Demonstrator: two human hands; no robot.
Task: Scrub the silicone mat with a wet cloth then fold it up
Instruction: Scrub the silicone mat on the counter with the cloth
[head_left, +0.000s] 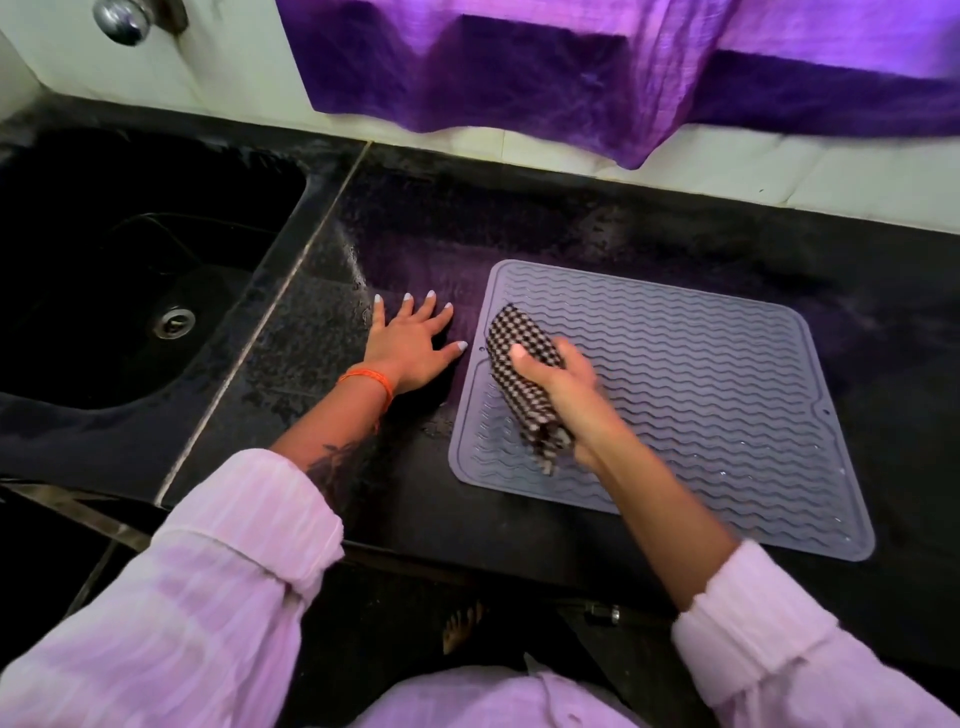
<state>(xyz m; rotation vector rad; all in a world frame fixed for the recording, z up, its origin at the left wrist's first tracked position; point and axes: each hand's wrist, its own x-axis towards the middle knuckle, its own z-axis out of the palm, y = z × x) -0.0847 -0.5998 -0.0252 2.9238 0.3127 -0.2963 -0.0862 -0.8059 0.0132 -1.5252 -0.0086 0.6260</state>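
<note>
On mat (701, 395): cloth (524, 374) (R-hand (566, 395) grip)

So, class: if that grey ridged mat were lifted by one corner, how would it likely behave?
The mat looks thin and lies flat, so it would probably droop. Beads of water suggest it could be slippery. Likely light for its size.

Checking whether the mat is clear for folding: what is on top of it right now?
On the silicone mat lies only the checked cloth, gripped by the right hand. The ribs under cloth and hand are covered.
</note>
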